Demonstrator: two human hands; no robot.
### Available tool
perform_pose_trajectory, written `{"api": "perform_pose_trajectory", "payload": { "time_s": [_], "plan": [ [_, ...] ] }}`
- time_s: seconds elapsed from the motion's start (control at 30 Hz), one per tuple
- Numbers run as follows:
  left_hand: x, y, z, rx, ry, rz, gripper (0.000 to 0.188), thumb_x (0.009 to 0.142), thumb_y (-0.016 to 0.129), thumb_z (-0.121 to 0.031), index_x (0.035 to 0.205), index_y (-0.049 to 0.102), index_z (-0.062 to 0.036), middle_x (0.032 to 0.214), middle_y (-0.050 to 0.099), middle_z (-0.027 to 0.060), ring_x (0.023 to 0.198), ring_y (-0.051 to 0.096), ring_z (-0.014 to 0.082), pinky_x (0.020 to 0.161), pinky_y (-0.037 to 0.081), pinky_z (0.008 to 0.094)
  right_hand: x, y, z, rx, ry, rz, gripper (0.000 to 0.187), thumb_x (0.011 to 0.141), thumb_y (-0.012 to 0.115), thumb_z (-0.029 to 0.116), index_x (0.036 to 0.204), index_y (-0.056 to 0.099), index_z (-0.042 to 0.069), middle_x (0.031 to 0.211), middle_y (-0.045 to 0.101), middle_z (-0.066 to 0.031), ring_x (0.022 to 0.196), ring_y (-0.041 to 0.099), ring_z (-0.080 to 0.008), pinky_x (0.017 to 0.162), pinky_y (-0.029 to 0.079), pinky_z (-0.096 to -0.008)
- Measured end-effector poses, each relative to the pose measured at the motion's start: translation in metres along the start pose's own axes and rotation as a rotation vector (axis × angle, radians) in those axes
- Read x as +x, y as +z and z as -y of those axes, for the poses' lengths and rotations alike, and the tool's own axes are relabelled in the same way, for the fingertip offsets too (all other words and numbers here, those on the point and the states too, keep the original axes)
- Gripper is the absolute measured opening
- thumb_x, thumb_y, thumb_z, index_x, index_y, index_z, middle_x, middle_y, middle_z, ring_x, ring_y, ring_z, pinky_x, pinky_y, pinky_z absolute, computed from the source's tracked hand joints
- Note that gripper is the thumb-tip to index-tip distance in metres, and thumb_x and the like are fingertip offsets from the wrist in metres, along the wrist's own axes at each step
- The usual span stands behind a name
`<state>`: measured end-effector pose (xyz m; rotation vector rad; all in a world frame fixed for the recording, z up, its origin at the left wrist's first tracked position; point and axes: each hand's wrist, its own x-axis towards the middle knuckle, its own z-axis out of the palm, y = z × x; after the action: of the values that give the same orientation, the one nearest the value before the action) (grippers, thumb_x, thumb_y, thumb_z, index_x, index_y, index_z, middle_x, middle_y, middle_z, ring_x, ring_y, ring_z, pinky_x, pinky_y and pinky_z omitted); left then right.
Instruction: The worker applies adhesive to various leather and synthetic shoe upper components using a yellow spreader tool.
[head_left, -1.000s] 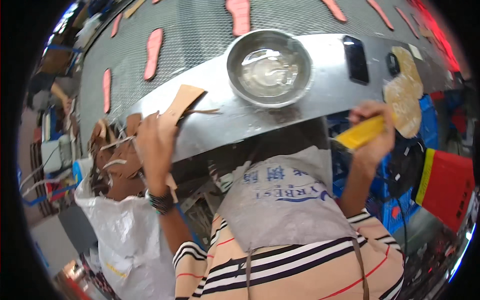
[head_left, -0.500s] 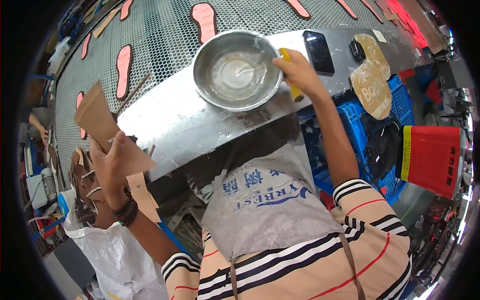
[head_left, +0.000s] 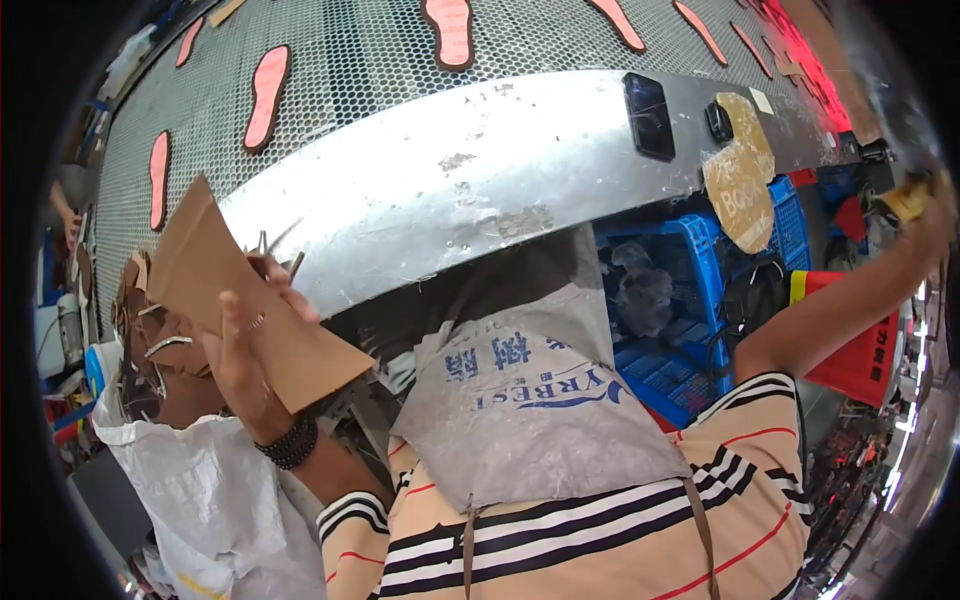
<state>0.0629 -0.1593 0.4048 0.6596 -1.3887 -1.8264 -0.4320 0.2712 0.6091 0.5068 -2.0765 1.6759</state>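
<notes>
My left hand (head_left: pixel 240 365) holds a curved brown sheet (head_left: pixel 245 300), cardboard or leather, tilted over the near left edge of the metal table (head_left: pixel 400 170). My thumb lies on its near face, and the fingertips show past its far edge beside thin dark strips (head_left: pixel 297 262). Far out at the right rim, my right hand (head_left: pixel 930 225) is closed around a yellow object (head_left: pixel 908 200), smeared by motion. Whether the metal bowl is still in that hand, I cannot tell. Pink insoles with dark edges, one being this insole (head_left: pixel 267 98), lie on the mesh surface beyond the table.
A black phone (head_left: pixel 649 117), a small black device (head_left: pixel 718 122) and a yellowish template (head_left: pixel 742 195) lie on the table's right part. Below stand blue crates (head_left: pixel 665 350) and a red container (head_left: pixel 855 365). Brown scraps (head_left: pixel 165 365) top a white sack (head_left: pixel 205 480) at left.
My right hand has swung far right with the yellow object, and the metal bowl is off its place on the table. The brown sheet in my left hand has turned and moved nearer.
</notes>
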Motion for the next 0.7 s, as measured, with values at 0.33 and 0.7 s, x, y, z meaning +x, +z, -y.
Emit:
{"api": "perform_pose_trajectory", "payload": {
  "time_s": [0.33, 0.7],
  "plan": [
    [-0.039, -0.024, 0.025, 0.265, -0.164, 0.005, 0.046, 0.103, 0.061, -0.038, 0.119, 0.054, 0.0045, 0.094, 0.066, 0.0153, 0.077, 0.068, 0.0212, 0.066, 0.058, 0.0329, -0.278, 0.247, -0.082, 0.177, 0.680, 0.929, 0.024, 0.093, 0.070, 0.028, 0.096, 0.061, 0.006, 0.074, 0.057, 0.0010, 0.052, 0.054, -0.0094, 0.046, 0.045, -0.0258],
    [0.000, -0.013, 0.025, 0.107, -0.933, 0.476, 0.049, 0.101, 0.065, -0.023, 0.137, 0.045, 0.0022, 0.098, 0.068, 0.0137, 0.081, 0.070, 0.0205, 0.071, 0.061, 0.0336, -0.252, 0.223, -0.036, 0.326, 0.275, 0.671, 0.054, 0.108, 0.047, 0.045, 0.102, 0.072, -0.002, 0.087, 0.073, -0.0107, 0.080, 0.073, -0.0188, 0.076, 0.060, -0.0317]
  ]
}}
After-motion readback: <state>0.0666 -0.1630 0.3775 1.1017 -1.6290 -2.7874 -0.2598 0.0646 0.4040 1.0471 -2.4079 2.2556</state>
